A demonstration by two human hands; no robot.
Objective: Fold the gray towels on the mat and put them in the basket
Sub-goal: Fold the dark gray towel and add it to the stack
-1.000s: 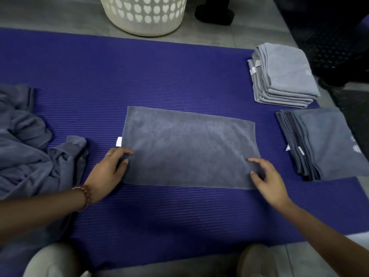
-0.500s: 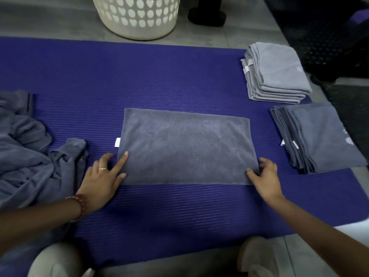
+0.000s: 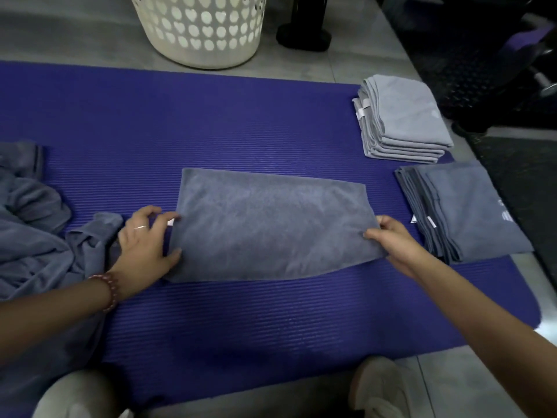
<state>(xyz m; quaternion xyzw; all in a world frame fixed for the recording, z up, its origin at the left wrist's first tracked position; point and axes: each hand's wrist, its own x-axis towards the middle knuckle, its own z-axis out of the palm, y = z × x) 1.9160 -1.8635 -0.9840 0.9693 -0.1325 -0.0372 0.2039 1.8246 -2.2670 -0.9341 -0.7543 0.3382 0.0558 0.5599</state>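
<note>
A gray towel point(image 3: 271, 224), folded into a long rectangle, lies in the middle of the purple mat point(image 3: 211, 122). My left hand point(image 3: 144, 248) grips its left short edge, thumb on top near the white tag. My right hand point(image 3: 391, 239) pinches the right short edge, which is lifted slightly off the mat. A heap of unfolded gray towels point(image 3: 33, 230) lies at the left. Two stacks of folded towels sit at the right: a lighter stack point(image 3: 404, 119) farther away and a darker stack point(image 3: 464, 209) nearer. The white basket point(image 3: 202, 28) with heart-shaped holes stands beyond the mat.
A black stand base point(image 3: 304, 34) sits on the grey floor right of the basket. Dark rubber flooring point(image 3: 512, 164) runs along the right side. My knees point(image 3: 385, 387) are at the mat's near edge.
Both hands went from resting flat at the towel's near corners to gripping its short edges; the right edge now lifts off the mat. The view shifted slightly.
</note>
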